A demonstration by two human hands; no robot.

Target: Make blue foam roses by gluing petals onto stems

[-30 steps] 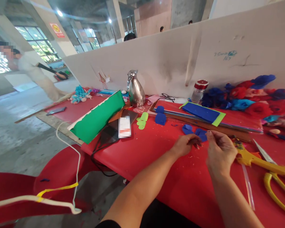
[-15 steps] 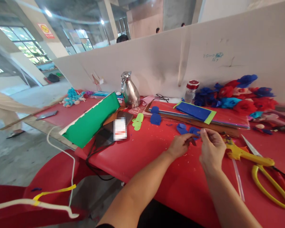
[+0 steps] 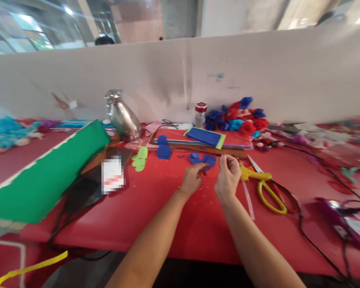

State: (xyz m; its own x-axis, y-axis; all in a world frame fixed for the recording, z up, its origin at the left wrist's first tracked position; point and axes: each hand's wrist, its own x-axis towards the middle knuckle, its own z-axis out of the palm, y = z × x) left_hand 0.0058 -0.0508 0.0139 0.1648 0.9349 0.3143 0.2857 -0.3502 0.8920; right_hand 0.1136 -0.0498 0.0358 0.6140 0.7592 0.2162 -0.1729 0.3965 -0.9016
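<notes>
Red is the table (image 3: 156, 224), and above it the left hand (image 3: 192, 179) and the right hand (image 3: 229, 176) have their fingers narrow, holding between them a thin pale strand (image 3: 215, 161). Just beyond the fingertips lie loose blue pieces (image 3: 194, 158), and light-green pieces (image 3: 141, 158) are well to the left. Farther back there are a stack of coloured sheets (image 3: 238, 139), a metal jug (image 3: 126, 120) and a red-lidded jar (image 3: 200, 116), before the pale partition (image 3: 138, 72).

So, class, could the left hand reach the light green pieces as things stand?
Probably yes: nothing seems to block the red tabletop between the left hand and light green pieces, though that hand looks busy by blue pieces.
</notes>
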